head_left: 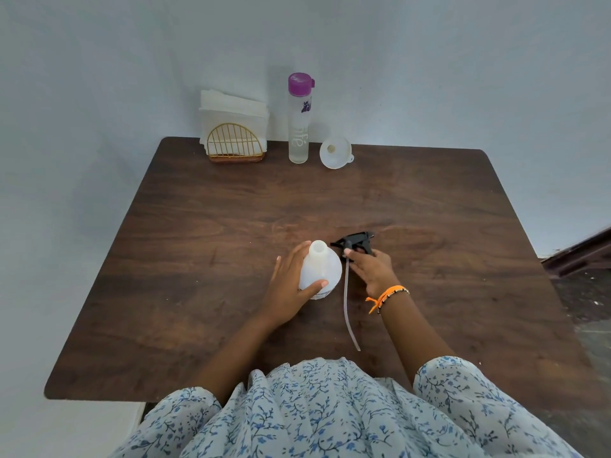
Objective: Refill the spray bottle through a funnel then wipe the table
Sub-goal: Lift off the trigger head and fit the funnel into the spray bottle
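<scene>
Brown wood counter is carrying everything. Left hand is curling around the uncapped spray bottle standing mid-counter; right hand just beside it is gripping the black trigger head, its tube trailing nearward. Funnel, water bottle and napkin holder are sitting well apart at the far edge.

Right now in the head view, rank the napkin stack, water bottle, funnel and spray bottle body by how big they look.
1. napkin stack
2. water bottle and spray bottle body: look alike, and the spray bottle is nearer the camera, so unranked
3. funnel
</scene>
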`<state>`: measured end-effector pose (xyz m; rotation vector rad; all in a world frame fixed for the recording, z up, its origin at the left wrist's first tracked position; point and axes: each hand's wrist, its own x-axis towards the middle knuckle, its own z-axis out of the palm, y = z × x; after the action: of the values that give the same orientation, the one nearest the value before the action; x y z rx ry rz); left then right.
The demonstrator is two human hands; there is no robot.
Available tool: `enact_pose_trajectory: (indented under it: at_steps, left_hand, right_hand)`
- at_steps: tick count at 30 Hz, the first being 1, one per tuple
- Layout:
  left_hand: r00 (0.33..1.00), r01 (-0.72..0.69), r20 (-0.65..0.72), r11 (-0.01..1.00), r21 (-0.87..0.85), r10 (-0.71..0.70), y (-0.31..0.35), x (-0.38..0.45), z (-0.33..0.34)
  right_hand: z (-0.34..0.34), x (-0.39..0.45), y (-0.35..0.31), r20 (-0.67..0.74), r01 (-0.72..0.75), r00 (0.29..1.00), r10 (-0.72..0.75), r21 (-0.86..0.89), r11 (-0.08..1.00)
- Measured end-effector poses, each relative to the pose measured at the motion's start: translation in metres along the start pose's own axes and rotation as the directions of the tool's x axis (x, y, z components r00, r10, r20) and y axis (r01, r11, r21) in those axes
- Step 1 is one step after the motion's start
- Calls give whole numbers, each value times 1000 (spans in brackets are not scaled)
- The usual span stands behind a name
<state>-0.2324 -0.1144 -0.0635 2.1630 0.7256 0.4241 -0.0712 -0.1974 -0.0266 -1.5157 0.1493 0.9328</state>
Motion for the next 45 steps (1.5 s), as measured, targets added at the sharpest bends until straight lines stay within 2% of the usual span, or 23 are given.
enact_pose_trajectory:
  at_steps: [9,12,15,25,30,34,36,39,45]
  left_hand:
    - [1000,1,0,1000,2,-1,1,0,0]
    - [1000,8,7,1000,-12,-8,2,-1,-1]
    - [1000,18,15,999,-28,-18,4,-1,-2]
    - [997,81,-5,991,-105,-82,21,-1,-11]
    - [998,54,6,958,-281,-55,26,1,-25]
    - [986,138,-5,837,-530,-166,31,11,-38]
    - [974,152,-48,797,-585,-221,34,23,-42]
    - [946,197,-99,789,-583,-309,37,52,-46]
    - [914,318,-48,785,-531,-402,36,132,-50]
  right_hand:
    - [-2,12,11,-154,70,983,-97,-169,983]
    - [-2,15,12,-138,98,979,-147,-311,945]
    - [-3,16,9,-117,109,980,-164,-380,919]
    - [-11,15,3,-93,102,984,-149,-386,917]
    - [-4,15,-3,-110,181,956,-270,-504,844]
    - [12,17,-22,3,287,947,-322,-459,841]
    - [23,21,-35,54,326,940,-337,-431,841]
    - [41,34,-54,98,378,921,-377,-463,802]
    - [69,83,-100,79,407,893,-443,-563,719]
